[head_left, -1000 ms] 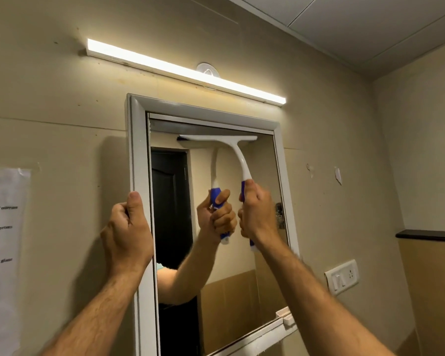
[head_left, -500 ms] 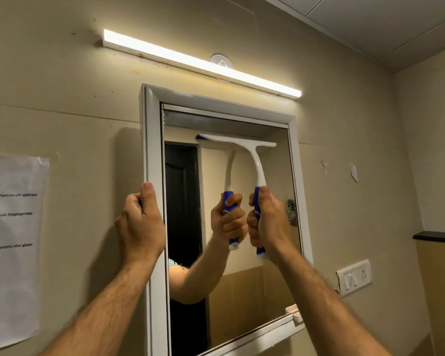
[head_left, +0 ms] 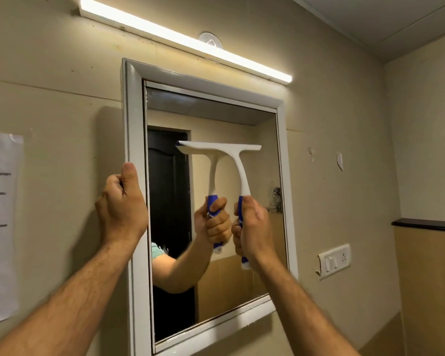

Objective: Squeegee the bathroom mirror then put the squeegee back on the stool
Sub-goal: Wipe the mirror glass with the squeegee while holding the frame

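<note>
A white-framed bathroom mirror (head_left: 262,191) hangs on the beige wall. A white squeegee (head_left: 238,160) with a blue handle has its blade flat against the glass about a third of the way down, on the right half. My right hand (head_left: 253,229) is wrapped around its blue handle. My left hand (head_left: 121,206) grips the left side of the mirror frame, thumb up on the frame's front. The glass reflects the squeegee, my hand and a dark door. The stool is out of view.
A tube light (head_left: 185,39) runs above the mirror. A sheet of paper (head_left: 0,227) is taped to the wall at left. A white switch plate (head_left: 334,260) sits right of the mirror, and a dark ledge (head_left: 427,224) tops the tiled side wall.
The squeegee blade has slid down the glass from near the mirror's top edge. My right hand came down with it. My left hand stayed on the frame.
</note>
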The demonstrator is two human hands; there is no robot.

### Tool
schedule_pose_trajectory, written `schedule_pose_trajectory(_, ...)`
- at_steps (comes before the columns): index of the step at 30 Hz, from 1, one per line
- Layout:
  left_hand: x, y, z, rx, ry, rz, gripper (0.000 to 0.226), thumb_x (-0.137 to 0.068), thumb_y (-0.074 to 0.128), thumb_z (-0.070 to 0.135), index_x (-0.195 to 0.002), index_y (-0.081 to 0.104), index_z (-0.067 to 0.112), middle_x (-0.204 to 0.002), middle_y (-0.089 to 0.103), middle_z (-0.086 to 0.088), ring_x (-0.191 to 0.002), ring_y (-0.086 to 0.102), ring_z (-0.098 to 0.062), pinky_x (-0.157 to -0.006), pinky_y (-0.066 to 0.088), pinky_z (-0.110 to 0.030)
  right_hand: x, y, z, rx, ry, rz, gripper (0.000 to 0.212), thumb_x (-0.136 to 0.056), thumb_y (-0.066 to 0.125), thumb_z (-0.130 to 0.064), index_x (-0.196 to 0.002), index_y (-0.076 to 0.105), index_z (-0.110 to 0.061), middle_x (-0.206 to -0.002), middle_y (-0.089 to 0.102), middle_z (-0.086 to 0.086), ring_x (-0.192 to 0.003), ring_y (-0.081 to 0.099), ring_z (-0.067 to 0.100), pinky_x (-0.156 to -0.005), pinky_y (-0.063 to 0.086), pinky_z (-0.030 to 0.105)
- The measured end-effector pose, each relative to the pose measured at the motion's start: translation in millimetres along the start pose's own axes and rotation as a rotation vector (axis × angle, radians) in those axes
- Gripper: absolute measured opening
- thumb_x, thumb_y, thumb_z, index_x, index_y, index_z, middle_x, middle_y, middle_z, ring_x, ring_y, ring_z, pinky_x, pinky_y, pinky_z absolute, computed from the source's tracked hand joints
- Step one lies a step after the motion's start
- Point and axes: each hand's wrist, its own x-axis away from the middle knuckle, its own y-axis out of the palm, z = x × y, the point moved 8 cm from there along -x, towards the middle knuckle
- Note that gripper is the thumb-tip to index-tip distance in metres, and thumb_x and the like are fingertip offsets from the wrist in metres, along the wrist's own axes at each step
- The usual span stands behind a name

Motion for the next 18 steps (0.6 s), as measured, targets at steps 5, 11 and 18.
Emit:
schedule_pose_trajectory(5, -2.2, 1.5, -3.7, 0.004, -0.010, -0.007, 0.054, -0.096, 0.022, 0.063, -0.070, 0.041, 0.020, -0.067, 0.048, 0.004, -0.065, 0.041, -0.021, -0.060, 0.026, -0.033, 44.0, -6.2, 46.1, -0.011, 0.034, -0.013, 0.045, -0.089, 0.033, -0.053, -0.082, 0.055, -0.014, -0.061, 0.050, -0.007, -0.050, 0.047, 0.005, -0.049, 0.040, 0.016)
schedule_pose_trajectory(11, -4.6, 2.2, -4.9, -0.011, 0.019, -0.011, 0.056, -0.096, 0.021, 0.062, -0.074, 0.045, 0.017, -0.067, 0.046, 0.004, -0.072, 0.041, -0.026, -0.065, 0.027, -0.034, 11.8, -9.5, 9.3, -0.043, 0.033, -0.020, 0.041, -0.097, 0.034, -0.047, -0.077, 0.053, -0.017, -0.056, 0.047, -0.005, -0.042, 0.042, 0.004, -0.042, 0.037, 0.018)
schedule_pose_trajectory(18, 1.1, -0.8, -6.5, -0.023, 0.037, -0.012, 0.061, -0.095, 0.018, 0.066, -0.080, 0.045, 0.013, -0.066, 0.045, 0.004, -0.068, 0.039, -0.023, -0.062, 0.026, -0.033, 32.5, -10.9, 44.8, 0.002, 0.029, 0.031, 0.043, -0.089, 0.033, -0.054, -0.078, 0.054, -0.019, -0.059, 0.049, -0.007, -0.049, 0.045, 0.006, -0.048, 0.039, 0.019)
